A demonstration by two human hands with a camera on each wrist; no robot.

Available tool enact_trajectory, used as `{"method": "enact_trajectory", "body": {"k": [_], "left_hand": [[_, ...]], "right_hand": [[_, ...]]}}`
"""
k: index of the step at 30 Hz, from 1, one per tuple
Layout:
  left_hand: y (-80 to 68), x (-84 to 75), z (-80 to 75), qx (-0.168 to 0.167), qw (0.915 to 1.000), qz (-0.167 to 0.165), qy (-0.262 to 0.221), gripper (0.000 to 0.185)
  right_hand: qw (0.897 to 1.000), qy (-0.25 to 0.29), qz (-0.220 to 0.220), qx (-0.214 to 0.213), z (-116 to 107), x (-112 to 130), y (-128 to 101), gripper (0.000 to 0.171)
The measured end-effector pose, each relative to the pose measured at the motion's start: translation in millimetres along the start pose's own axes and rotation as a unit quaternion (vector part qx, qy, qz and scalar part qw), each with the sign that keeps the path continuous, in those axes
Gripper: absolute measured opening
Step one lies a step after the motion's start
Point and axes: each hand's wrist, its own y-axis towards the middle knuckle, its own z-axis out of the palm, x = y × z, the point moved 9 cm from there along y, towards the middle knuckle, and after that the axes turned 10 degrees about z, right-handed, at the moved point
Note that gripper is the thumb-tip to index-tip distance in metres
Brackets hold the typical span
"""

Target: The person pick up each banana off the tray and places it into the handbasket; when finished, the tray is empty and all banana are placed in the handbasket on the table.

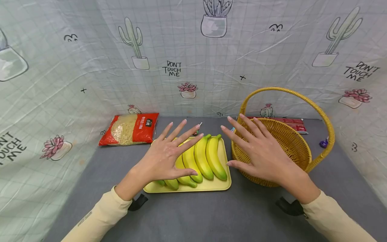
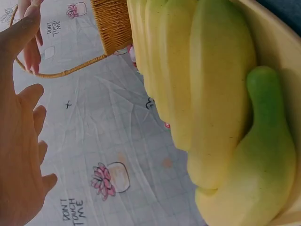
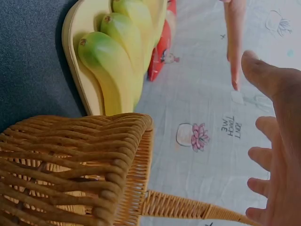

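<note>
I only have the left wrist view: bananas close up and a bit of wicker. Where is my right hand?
Observer: The right hand hovers, fingers spread, above the wicker basket, holding nothing.
Operator: Anything in that basket?
Observer: What the head view shows of its inside looks empty.
Operator: What do the bananas lie on?
Observer: The bananas lie side by side on a yellow tray, left of the basket.
Operator: What else is on the table?
Observer: A red bag of pale food lies behind the left hand, near the backdrop.
</note>
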Motion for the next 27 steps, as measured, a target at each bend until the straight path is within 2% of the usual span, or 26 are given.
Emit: {"method": "enact_trajectory", "body": {"k": [12,20,22,24,27], "left_hand": [[-19.8,7.8,8.1,0.015,0.9994,-0.031,-0.004,0.103],[-37.5,14.1,14.3,0.018,0.9986,-0.046,-0.021,0.099],[-42.0,15.7,15.9,0.017,0.9984,-0.049,-0.022,0.097],[-46.1,17.6,17.5,0.018,0.9982,-0.053,-0.024,0.096],[-52.1,20.7,19.7,0.016,0.9977,-0.059,-0.029,0.093]], "right_hand": [[0.998,0.019,0.016,-0.058,-40,-5,-10,0.084],[0.990,0.040,0.030,-0.135,-75,-8,-21,0.075],[0.984,0.047,0.036,-0.169,-86,-10,-26,0.070],[0.973,0.057,0.043,-0.221,-98,-12,-34,0.064],[0.943,0.077,0.064,-0.318,-114,-17,-50,0.054]]}}
